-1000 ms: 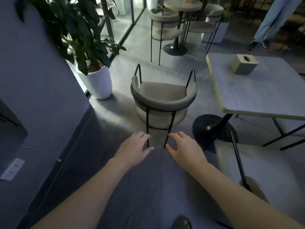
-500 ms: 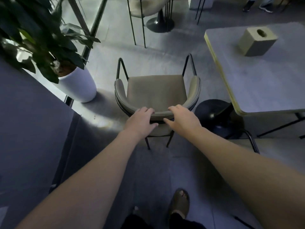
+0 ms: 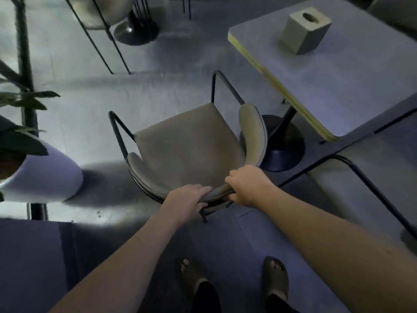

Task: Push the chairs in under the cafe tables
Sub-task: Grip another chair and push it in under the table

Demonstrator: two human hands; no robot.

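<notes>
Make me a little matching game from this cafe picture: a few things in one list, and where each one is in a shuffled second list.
Things:
1. tissue box
2. white plant pot
3. right hand
4. black pedestal base

Places:
A. on the floor under the square table
B. gripping the curved backrest of the beige chair
C. on top of the square table
D. on the floor at the left edge, beside the chair

Pairs: 1-C, 2-D, 3-B, 4-A
</notes>
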